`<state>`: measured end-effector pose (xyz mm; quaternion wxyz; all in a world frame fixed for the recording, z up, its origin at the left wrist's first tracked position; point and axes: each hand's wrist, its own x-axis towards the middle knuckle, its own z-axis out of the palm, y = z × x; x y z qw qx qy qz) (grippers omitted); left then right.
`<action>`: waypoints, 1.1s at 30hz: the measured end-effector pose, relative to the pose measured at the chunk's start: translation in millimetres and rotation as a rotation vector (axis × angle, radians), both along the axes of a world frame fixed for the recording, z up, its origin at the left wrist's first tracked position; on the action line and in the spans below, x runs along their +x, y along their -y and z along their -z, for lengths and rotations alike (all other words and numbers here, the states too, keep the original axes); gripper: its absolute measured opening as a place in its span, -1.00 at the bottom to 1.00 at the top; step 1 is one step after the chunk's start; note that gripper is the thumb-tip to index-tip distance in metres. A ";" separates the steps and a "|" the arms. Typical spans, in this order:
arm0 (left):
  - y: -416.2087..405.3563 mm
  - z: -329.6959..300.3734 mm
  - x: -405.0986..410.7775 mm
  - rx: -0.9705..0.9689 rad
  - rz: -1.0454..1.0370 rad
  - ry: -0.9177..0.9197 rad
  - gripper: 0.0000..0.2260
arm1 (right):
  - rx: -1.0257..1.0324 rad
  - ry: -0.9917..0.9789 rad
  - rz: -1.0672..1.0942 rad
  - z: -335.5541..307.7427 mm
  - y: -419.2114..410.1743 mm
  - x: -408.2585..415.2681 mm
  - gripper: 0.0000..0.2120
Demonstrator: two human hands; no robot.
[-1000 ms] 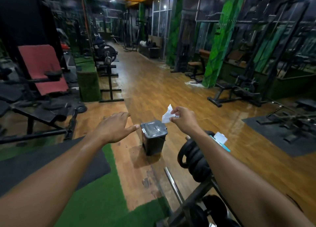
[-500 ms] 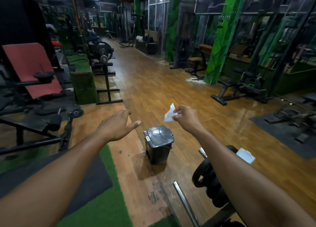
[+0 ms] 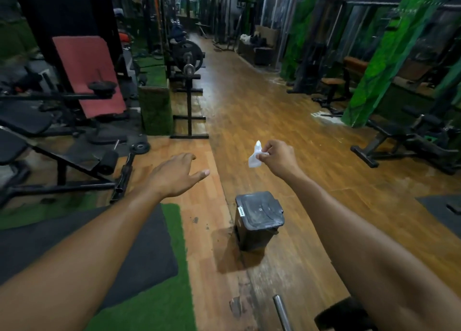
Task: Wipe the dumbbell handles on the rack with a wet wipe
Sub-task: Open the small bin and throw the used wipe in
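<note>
Right hand (image 3: 279, 157) out front pinching the white wet wipe (image 3: 255, 156) above the lidded black bin (image 3: 258, 218), left hand (image 3: 174, 174) spread wide, holding nothing.

The right hand (image 3: 280, 157) pinches a crumpled white wet wipe (image 3: 255, 156) above a lidded dark plastic bin (image 3: 258, 218). The left hand (image 3: 174, 174) hovers with fingers spread.

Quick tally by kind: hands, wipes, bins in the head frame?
Hands: 2, left hand empty with fingers spread, right hand pinching the wipe
Wet wipe: 1
Lidded bin: 1, lid closed
Total: 4
</note>
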<state>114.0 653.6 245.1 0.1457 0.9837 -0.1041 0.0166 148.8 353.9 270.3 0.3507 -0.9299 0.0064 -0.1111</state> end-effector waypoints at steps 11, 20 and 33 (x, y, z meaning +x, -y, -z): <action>-46.2 32.3 176.1 0.044 0.075 -0.087 -0.26 | 0.007 -0.099 0.042 45.0 -59.6 166.8 -0.89; -41.8 62.8 301.0 0.060 0.267 -0.218 -0.30 | -0.006 -0.188 0.159 74.4 -54.8 242.1 -0.86; 61.2 117.9 458.3 0.015 0.412 -0.346 -0.26 | 0.031 -0.275 0.279 127.0 40.7 329.6 -0.82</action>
